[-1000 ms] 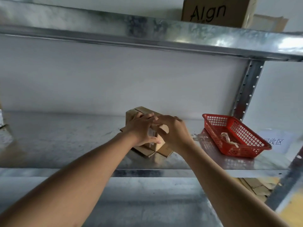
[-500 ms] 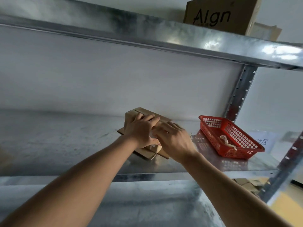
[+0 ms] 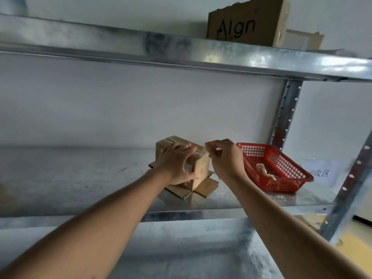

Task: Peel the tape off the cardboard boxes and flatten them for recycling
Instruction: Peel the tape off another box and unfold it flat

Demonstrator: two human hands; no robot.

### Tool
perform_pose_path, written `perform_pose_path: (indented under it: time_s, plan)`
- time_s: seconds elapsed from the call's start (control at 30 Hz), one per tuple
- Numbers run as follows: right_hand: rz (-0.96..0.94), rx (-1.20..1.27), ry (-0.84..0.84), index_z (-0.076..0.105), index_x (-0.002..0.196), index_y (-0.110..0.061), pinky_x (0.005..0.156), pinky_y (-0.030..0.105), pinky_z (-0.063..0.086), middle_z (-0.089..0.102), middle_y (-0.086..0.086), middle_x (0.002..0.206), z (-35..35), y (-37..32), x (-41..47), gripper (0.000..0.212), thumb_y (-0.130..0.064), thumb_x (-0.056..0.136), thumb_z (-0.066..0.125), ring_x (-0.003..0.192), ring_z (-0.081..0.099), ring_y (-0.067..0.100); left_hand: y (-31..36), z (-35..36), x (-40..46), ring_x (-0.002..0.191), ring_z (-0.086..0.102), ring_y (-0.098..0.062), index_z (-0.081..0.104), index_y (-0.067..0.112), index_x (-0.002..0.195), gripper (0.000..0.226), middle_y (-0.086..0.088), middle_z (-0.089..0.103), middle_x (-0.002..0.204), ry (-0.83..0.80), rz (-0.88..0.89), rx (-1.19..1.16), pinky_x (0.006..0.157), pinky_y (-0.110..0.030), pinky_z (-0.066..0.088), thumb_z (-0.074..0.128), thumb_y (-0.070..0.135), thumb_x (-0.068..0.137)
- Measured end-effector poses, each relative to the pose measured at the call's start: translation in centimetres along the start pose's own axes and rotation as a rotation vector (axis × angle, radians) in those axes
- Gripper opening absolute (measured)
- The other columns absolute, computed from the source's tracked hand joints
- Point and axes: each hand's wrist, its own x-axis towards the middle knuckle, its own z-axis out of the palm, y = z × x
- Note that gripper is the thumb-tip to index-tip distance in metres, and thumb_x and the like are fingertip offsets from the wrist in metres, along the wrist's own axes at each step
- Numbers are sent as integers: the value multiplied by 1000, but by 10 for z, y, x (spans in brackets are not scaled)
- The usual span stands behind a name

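Observation:
A small brown cardboard box (image 3: 202,170) stands on the metal shelf (image 3: 80,174), its bottom flaps splayed flat around it. My left hand (image 3: 176,164) grips the box from the top and near side, thumb low on the front face. My right hand (image 3: 223,158) is lifted just right of the box top and pinches a strip of clear tape (image 3: 207,151) between thumb and fingertips. The tape's other end still seems stuck to the box top.
A red plastic basket (image 3: 285,182) with a crumpled tape scrap (image 3: 264,171) sits right of the box. A white paper label (image 3: 320,173) lies beyond it. A slotted upright post (image 3: 285,113) stands behind. A large printed carton (image 3: 245,23) rests on the upper shelf (image 3: 141,47).
My right hand has come off the box top and lifted to the right, pulling a strip of tape up. My left hand stays gripping the box.

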Motion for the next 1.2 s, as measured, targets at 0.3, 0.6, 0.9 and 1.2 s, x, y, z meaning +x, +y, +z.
perform_pose_path:
  time_s: [0.3, 0.6, 0.9, 1.2]
  plan:
    - [-1, -170, 2, 83, 89, -19, 65, 13, 42, 79, -4, 86, -91, 66, 28, 13, -9, 82, 84, 76, 68, 10, 73, 10, 29, 156, 13, -23, 20, 33, 163, 109, 11, 18, 171, 1, 5, 2, 126, -52, 19, 70, 77, 76]
    - [78, -449, -458, 83, 101, -19, 83, 27, 58, 76, 0, 106, -137, 118, 30, 30, 2, 92, 63, 96, 70, 17, 107, 20, 41, 156, 7, -21, 18, 38, 163, 107, 17, 13, 170, -27, -99, 1, 126, -51, 17, 70, 75, 78]
    - [90, -350, -332, 80, 100, -19, 73, 34, 62, 76, 3, 106, -122, 147, 39, 16, -11, 94, 68, 82, 69, 18, 110, 24, 39, 155, 12, -22, 23, 35, 162, 106, 16, 16, 170, -1, -125, -26, 124, -49, 20, 73, 72, 76]
    - [-170, -235, -424, 72, 126, -23, 85, 31, 55, 72, 4, 124, -106, 123, 37, 28, -20, 101, 59, 107, 68, 22, 112, 16, 39, 155, 14, -21, 24, 38, 161, 102, 16, 20, 169, -34, -163, -40, 124, -46, 24, 77, 60, 77]
